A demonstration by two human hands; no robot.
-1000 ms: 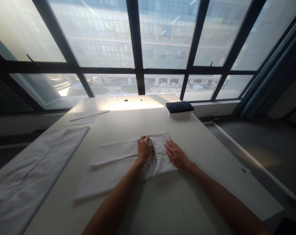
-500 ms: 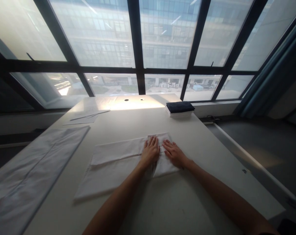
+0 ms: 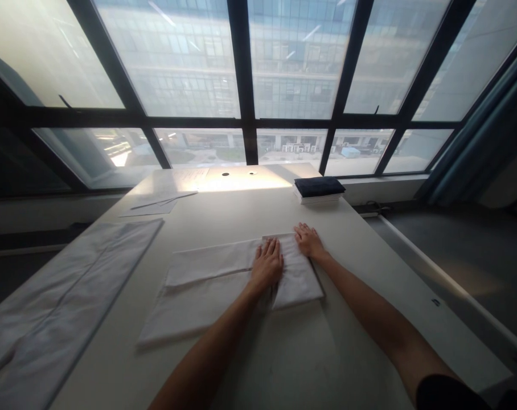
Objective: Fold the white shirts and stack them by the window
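I have a big window (image 3: 190, 62) behind a white table (image 3: 224, 210). A long pale cloth (image 3: 66, 296) lies at left, a folded white cloth (image 3: 207, 290) mid-table. A dark cloth (image 3: 319, 185) tops a white stack (image 3: 320, 199) beyond. I see the left hand (image 3: 267, 264) flat on the folded white cloth, the right hand (image 3: 308, 241) palm-down at its far right corner, both unclenched, fingers extended

An office-like room: white table (image 3: 216, 213) with loose papers (image 3: 154, 209), dark-framed windows (image 3: 248, 123), a glass-fronted building (image 3: 301, 62) outside.
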